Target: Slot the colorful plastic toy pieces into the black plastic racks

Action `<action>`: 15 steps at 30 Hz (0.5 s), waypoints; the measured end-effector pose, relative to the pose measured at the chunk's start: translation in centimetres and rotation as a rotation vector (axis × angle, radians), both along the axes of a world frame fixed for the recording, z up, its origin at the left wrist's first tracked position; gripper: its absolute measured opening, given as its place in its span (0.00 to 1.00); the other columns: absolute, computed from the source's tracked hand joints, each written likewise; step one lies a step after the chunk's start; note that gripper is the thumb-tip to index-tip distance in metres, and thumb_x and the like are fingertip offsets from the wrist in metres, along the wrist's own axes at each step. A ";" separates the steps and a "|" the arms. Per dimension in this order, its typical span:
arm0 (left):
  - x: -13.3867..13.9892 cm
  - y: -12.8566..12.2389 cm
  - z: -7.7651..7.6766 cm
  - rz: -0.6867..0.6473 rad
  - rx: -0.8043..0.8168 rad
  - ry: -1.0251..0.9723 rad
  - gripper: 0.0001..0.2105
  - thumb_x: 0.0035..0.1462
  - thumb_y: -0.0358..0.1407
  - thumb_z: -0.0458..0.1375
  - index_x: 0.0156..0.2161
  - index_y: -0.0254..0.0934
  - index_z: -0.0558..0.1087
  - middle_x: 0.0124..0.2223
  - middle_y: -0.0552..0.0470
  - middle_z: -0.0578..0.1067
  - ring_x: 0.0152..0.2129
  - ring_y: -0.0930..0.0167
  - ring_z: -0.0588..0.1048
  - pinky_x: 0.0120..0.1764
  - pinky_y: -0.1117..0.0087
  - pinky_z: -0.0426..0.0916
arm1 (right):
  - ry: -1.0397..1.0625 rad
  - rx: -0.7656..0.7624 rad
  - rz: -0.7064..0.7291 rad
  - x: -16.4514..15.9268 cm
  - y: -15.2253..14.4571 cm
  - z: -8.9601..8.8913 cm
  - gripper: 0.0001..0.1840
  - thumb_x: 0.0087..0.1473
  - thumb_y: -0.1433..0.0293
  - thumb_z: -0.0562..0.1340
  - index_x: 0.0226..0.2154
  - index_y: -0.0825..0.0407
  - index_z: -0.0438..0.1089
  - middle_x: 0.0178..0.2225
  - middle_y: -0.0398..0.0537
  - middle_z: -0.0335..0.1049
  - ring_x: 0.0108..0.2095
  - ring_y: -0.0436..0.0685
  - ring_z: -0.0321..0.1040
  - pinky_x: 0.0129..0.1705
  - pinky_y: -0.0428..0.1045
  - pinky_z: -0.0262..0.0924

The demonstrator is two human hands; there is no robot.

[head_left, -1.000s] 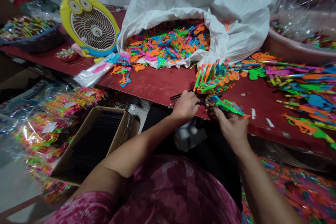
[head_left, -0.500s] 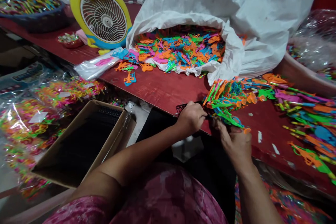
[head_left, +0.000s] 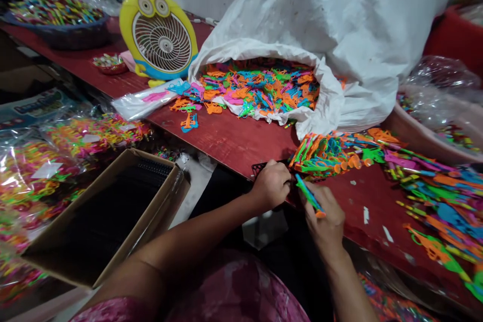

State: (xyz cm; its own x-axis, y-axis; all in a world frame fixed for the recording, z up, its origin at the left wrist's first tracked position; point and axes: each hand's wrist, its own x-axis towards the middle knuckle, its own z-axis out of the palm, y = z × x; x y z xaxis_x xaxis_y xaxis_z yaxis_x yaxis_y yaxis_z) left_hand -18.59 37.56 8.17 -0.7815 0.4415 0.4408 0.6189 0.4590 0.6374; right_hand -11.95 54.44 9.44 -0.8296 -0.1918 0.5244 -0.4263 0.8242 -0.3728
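My left hand [head_left: 270,184] is closed at the table's front edge, with a black perforated plastic strip [head_left: 258,167] sticking out beyond its knuckles. Close on its right, my right hand [head_left: 325,214] grips several slim plastic pieces [head_left: 311,196] in green, blue and orange. Their orange ends point back toward me. Just behind both hands lies a fanned row of the same bright plastic pieces [head_left: 320,155], with round orange ends along its front. My fingers hide most of the strip under the left hand.
A white sack [head_left: 328,105] spills bright plastic pieces onto the red table [head_left: 230,136]. A yellow fan [head_left: 166,43] stands to its left. On the right lie more pieces [head_left: 449,201] and a pink tub [head_left: 418,126]. An open carton [head_left: 101,216] of black parts sits lower left.
My right hand has drawn back slightly toward me, and the plastic pieces in it now stand apart from the row. The left hand stays at the table edge. The whole view has shifted slightly.
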 end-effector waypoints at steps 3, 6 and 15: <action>0.0 0.1 -0.2 0.003 0.040 0.003 0.03 0.53 0.28 0.58 0.30 0.34 0.74 0.34 0.47 0.76 0.35 0.66 0.71 0.44 0.62 0.64 | -0.017 0.075 0.081 -0.6 0.4 0.3 0.15 0.64 0.69 0.52 0.51 0.50 0.67 0.42 0.54 0.71 0.43 0.60 0.69 0.43 0.54 0.64; 0.2 0.2 -0.3 0.024 0.141 0.001 0.02 0.54 0.28 0.58 0.31 0.36 0.72 0.33 0.49 0.75 0.33 0.66 0.71 0.43 0.62 0.65 | -0.010 0.169 0.065 -1.3 0.4 1.0 0.15 0.64 0.68 0.51 0.49 0.51 0.67 0.42 0.55 0.71 0.43 0.61 0.70 0.41 0.53 0.64; 2.2 -0.5 3.0 0.086 0.343 0.256 0.24 0.53 0.37 0.62 0.55 0.36 0.67 0.51 0.43 0.69 0.48 0.62 0.69 0.50 0.60 0.66 | -0.048 -0.048 -0.131 -1.5 -1.8 0.7 0.12 0.63 0.66 0.52 0.38 0.53 0.68 0.34 0.51 0.70 0.34 0.58 0.68 0.34 0.50 0.61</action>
State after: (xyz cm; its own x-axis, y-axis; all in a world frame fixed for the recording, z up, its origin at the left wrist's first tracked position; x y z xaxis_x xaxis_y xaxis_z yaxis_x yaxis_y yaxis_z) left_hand -16.43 37.07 11.22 -0.6554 0.1737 0.7350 0.7456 0.3042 0.5929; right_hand -13.40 52.65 10.18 -0.8701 -0.0559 0.4896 -0.2970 0.8523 -0.4306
